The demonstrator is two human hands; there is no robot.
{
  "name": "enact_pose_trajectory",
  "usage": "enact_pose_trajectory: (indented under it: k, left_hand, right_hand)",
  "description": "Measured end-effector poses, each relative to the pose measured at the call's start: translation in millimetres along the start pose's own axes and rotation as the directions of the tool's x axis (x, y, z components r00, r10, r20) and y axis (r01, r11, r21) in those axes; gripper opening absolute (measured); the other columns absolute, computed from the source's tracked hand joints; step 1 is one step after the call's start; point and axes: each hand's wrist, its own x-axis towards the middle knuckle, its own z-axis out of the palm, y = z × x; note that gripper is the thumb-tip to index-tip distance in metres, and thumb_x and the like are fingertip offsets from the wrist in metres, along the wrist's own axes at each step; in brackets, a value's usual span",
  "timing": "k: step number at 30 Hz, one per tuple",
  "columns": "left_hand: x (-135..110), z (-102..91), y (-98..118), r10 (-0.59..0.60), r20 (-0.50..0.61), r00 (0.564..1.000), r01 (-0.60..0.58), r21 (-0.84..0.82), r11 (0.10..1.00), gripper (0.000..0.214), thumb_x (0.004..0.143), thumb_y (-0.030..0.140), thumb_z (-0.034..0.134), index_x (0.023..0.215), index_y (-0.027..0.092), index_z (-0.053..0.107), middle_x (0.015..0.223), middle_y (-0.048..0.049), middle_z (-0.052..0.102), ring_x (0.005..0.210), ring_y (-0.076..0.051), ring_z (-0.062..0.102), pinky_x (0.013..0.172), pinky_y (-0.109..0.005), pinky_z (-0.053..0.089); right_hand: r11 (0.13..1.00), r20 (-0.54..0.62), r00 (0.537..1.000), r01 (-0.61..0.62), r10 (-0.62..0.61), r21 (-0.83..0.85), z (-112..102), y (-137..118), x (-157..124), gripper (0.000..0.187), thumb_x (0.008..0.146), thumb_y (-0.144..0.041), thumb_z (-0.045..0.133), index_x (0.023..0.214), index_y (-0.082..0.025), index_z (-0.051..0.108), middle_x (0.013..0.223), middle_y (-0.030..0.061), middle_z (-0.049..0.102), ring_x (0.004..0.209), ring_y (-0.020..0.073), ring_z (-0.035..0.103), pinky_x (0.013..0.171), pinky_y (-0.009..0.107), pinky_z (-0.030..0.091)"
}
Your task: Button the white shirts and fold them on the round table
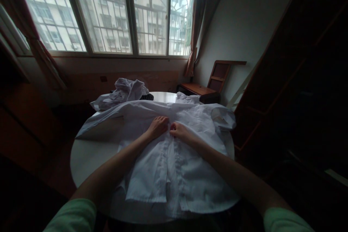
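Observation:
A white shirt (201,174) lies spread over a round white table (87,156), its front edges parted below my hands. One sleeve stretches out to the left, and the other is bunched at the right rim. My left hand (158,127) rests on the left front panel near the opening, its fingers bent around the fabric edge. Just beside it, my right hand (177,130) pinches the right front edge with curled fingers. The two hands are close together but apart. Any button between the fingers is too small to make out.
A heap of pale clothes (126,90) sits at the table's back left, with a dark patterned item (147,97) beside it. Another white cloth (187,98) lies at the back right. Behind stand a wooden chair (199,88) and a barred window (108,14).

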Motion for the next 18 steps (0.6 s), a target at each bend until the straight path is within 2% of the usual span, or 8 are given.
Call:
enact_pose_trajectory:
  k: [4, 9, 11, 13, 16, 18]
  left_hand:
    - [-5.0, -4.6, 6.8, 0.023, 0.056, 0.998, -0.026, 0.066, 0.997, 0.015, 0.08, 0.019, 0.043, 0.089, 0.017, 0.056, 0.09, -0.0077, 0.059, 0.088, -0.019, 0.053, 0.081, -0.031, 0.041]
    - [-20.6, -5.8, 9.0, -0.031, 0.107, 0.994, 0.033, -0.01, 0.999, 0.015, 0.08, 0.027, 0.045, 0.09, 0.017, 0.05, 0.088, -0.0059, 0.054, 0.078, -0.017, 0.053, 0.072, -0.029, 0.043]
    - [-27.6, -6.8, 9.8, -0.027, 0.131, 0.991, 0.036, -0.066, 0.997, 0.019, 0.079, 0.033, 0.047, 0.09, 0.017, 0.049, 0.088, -0.0052, 0.053, 0.076, -0.016, 0.052, 0.07, -0.028, 0.043]
    - [-31.8, -7.4, 10.0, -0.02, 0.135, 0.991, 0.035, -0.107, 0.994, 0.02, 0.079, 0.033, 0.049, 0.091, 0.017, 0.049, 0.09, -0.0054, 0.053, 0.077, -0.016, 0.052, 0.071, -0.028, 0.043]
    - [-32.6, -7.0, 8.9, 0.019, 0.107, 0.994, -0.003, -0.148, 0.989, 0.019, 0.08, 0.029, 0.049, 0.094, 0.017, 0.052, 0.099, -0.0073, 0.054, 0.088, -0.017, 0.053, 0.08, -0.029, 0.043]
    - [-31.4, -6.4, 8.3, 0.07, 0.086, 0.994, -0.054, -0.172, 0.984, 0.019, 0.081, 0.026, 0.049, 0.096, 0.018, 0.054, 0.105, -0.008, 0.054, 0.096, -0.017, 0.051, 0.085, -0.029, 0.041]
  right_hand:
    - [0.996, -0.136, 0.987, -0.076, 0.082, 0.051, 4.5, 0.1, -6.1, 0.029, 0.062, -0.016, 0.055, 0.091, -0.013, 0.053, 0.072, 0.0006, 0.057, 0.061, 0.0116, 0.05, 0.056, 0.021, 0.035]
    - [0.989, -0.148, 0.982, -0.104, 0.119, 0.108, 5.6, -1.5, -7.5, 0.041, 0.06, -0.018, 0.057, 0.1, -0.013, 0.046, 0.066, -0.0032, 0.052, 0.059, 0.0116, 0.048, 0.055, 0.021, 0.035]
    - [0.985, -0.124, 0.983, -0.117, 0.133, 0.127, 4.1, -0.8, -5.8, 0.039, 0.059, -0.018, 0.058, 0.096, -0.014, 0.048, 0.064, -0.0041, 0.051, 0.057, 0.011, 0.048, 0.054, 0.021, 0.034]
    - [0.984, -0.073, 0.988, -0.123, 0.133, 0.126, 1.3, 0.2, -4.2, 0.028, 0.058, -0.019, 0.059, 0.085, -0.015, 0.051, 0.061, -0.004, 0.051, 0.055, 0.0102, 0.047, 0.051, 0.02, 0.032]
    - [0.993, 0.022, 0.996, -0.092, 0.091, 0.077, -4.6, 1.2, -3.8, 0.01, 0.059, -0.021, 0.057, 0.065, -0.015, 0.053, 0.055, -0.0034, 0.05, 0.053, 0.0094, 0.046, 0.048, 0.02, 0.028]
    - [0.996, 0.081, 0.995, -0.067, 0.062, 0.059, -8.5, 0.9, -5.8, 0.007, 0.058, -0.021, 0.056, 0.059, -0.014, 0.054, 0.051, -0.0036, 0.048, 0.052, 0.0091, 0.044, 0.047, 0.02, 0.027]
